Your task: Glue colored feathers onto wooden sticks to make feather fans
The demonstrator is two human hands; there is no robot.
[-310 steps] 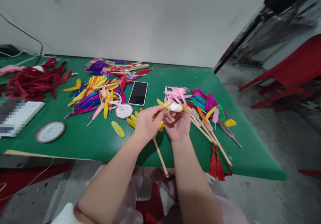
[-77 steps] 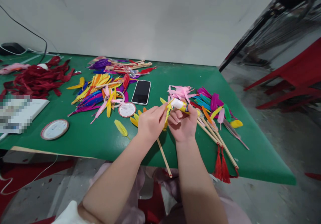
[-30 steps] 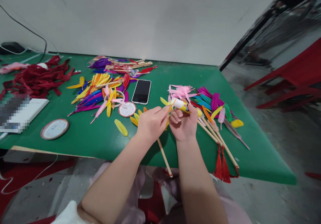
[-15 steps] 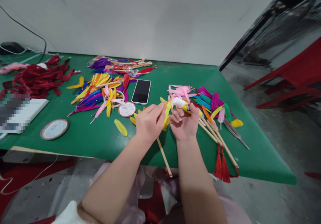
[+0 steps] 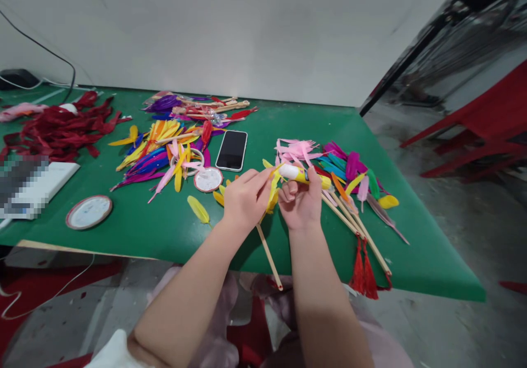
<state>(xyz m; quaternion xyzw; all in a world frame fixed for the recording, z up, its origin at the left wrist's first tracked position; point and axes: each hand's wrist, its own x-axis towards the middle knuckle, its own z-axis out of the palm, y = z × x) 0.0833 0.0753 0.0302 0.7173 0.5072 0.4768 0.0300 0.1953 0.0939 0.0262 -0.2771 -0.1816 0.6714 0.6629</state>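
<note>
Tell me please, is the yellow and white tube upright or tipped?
Tipped: the tube lies nearly level in the right hand, its white end pointing toward the left hand.

prob. craft workshop: feather piles (image 5: 152, 151), wooden sticks (image 5: 360, 228) on green worktable (image 5: 304, 118), w/ concrete floor (image 5: 436, 324)

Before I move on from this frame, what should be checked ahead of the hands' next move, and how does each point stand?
1. Left hand has a grip on a yellow feather: ok.
2. Right hand has hold of the yellow-and-white tube: ok.
3. Tube's white end touches the feather: cannot tell; they overlap in this view.
4. Wooden stick lies wholly within the table: not ok, its lower end reaches past the front edge.
5. Phone is apart from both hands: ok.
6. Red tassels are within the edge: not ok, their tips reach past it.
</note>
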